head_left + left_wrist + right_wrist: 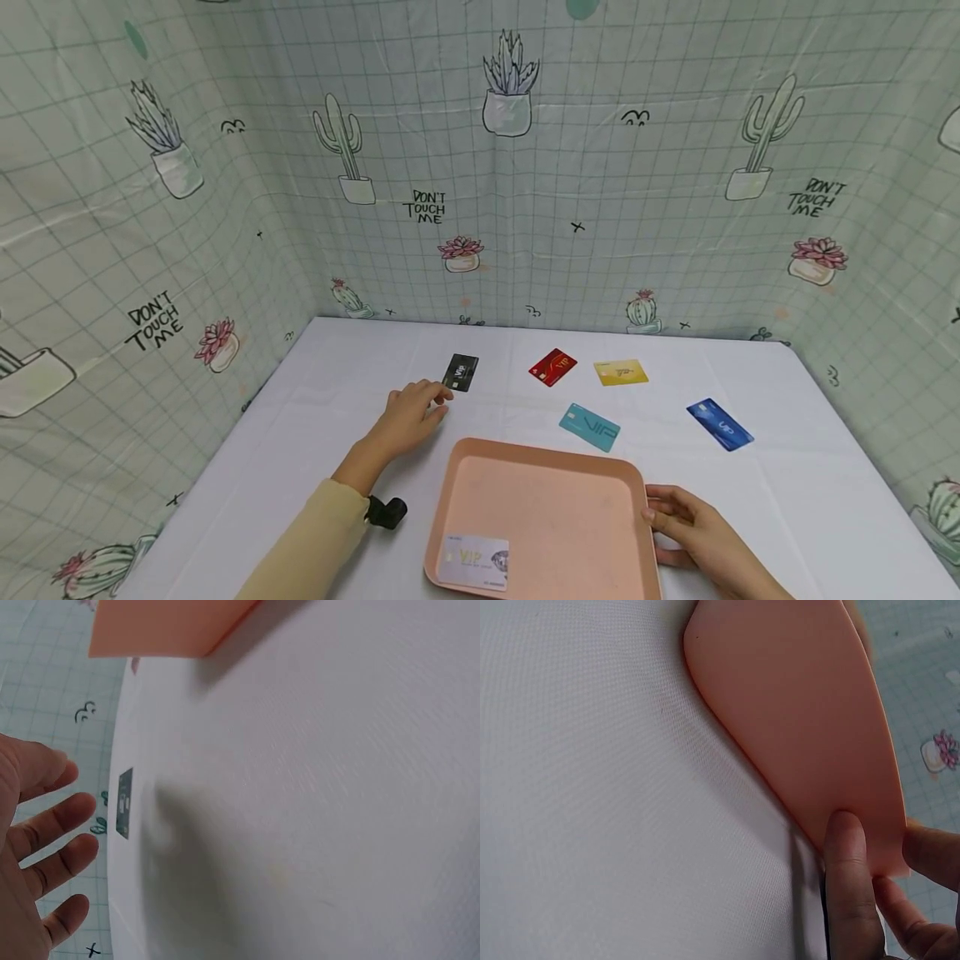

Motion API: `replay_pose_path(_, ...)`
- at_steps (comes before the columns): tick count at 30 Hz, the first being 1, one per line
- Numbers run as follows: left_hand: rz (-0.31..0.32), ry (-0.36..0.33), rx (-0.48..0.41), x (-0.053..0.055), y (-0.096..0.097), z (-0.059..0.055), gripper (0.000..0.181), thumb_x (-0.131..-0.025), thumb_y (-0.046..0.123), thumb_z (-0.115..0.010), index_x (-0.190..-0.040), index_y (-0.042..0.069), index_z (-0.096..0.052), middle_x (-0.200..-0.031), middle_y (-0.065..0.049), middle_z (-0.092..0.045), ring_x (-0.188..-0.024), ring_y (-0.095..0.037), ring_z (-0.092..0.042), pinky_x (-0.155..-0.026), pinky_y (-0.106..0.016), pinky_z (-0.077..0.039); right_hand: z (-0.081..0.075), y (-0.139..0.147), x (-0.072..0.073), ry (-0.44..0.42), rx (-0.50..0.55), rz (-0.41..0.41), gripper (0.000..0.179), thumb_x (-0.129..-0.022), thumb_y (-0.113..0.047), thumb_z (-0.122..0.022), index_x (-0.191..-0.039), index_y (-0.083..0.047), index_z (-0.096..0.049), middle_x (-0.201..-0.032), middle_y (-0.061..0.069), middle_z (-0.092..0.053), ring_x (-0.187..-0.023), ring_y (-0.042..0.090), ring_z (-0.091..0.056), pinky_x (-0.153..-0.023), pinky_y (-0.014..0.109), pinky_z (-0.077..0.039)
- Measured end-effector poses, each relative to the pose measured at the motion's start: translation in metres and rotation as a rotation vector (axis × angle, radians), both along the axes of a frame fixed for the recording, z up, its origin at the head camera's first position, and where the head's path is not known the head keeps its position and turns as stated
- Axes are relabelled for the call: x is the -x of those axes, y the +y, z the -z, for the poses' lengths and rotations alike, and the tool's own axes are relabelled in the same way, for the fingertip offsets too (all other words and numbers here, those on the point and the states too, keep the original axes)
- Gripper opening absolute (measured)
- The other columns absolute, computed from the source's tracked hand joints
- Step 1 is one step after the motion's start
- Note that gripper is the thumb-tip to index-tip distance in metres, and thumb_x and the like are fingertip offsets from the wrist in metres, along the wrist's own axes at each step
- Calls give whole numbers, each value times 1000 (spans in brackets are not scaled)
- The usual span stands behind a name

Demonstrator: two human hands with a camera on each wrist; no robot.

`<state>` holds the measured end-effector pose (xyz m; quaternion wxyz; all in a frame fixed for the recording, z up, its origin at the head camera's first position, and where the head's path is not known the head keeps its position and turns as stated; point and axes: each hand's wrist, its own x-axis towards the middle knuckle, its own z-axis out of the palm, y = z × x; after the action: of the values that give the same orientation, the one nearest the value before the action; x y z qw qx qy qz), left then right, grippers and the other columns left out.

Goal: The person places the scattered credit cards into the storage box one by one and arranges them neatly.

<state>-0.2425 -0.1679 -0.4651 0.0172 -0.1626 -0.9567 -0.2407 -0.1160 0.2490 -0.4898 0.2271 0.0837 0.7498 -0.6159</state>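
My left hand hovers just short of the black VIP card at the back left of the table. Its fingers are loosely bent with nothing between them; in the left wrist view the left hand shows spread fingers and the black card beyond. My right hand grips the right side of the pink tray, its thumb at the rim. Against the outer wall of the tray the right wrist view shows a finger of the right hand. A silvery-white VIP card lies inside the tray's near left corner.
Behind the tray lie a red card, a yellow card and a teal card. Farther right is a blue card. White cloth covers the table, with a printed grid curtain around its back and sides.
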Motion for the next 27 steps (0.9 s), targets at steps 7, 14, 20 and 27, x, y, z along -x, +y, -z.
replay_pose_path(7, -39, -2, 53, 5, 0, 6, 16, -101, 20, -66, -116, 13, -68, -108, -4, -65, -106, -28, -60, -92, -54, -41, 0, 2, 0, -5, 10, -17, 73, -105, -31, -62, -152, 15, -29, -136, 25, -58, -109, 19, -66, -85, 45, -61)
replay_pose_path(14, -102, 33, 93, 14, 2, 11, 22, -101, 24, -66, -118, 10, -67, -106, -6, -66, -100, -29, -62, -86, -53, -47, 1, 2, 1, -1, -1, -2, 73, -105, -30, -62, -152, 14, -29, -137, 28, -57, -110, 20, -66, -85, 45, -61)
replay_pose_path(20, -192, 44, 77, 22, 7, 13, 29, -100, 29, -67, -118, 7, -66, -104, -8, -67, -90, -28, -66, -80, -49, -51, 3, 2, 0, -23, -12, 10, 75, -104, -34, -64, -152, 12, -31, -133, 21, -60, -110, 20, -66, -86, 45, -61)
replay_pose_path(27, -231, 35, 68, 29, 13, 12, 30, -97, 30, -70, -113, 6, -66, -97, -8, -63, -76, -21, -58, -71, -40, -51, 2, 3, 0, -19, 7, -15, 75, -104, -35, -63, -152, 13, -31, -134, 21, -61, -112, 21, -66, -87, 45, -61)
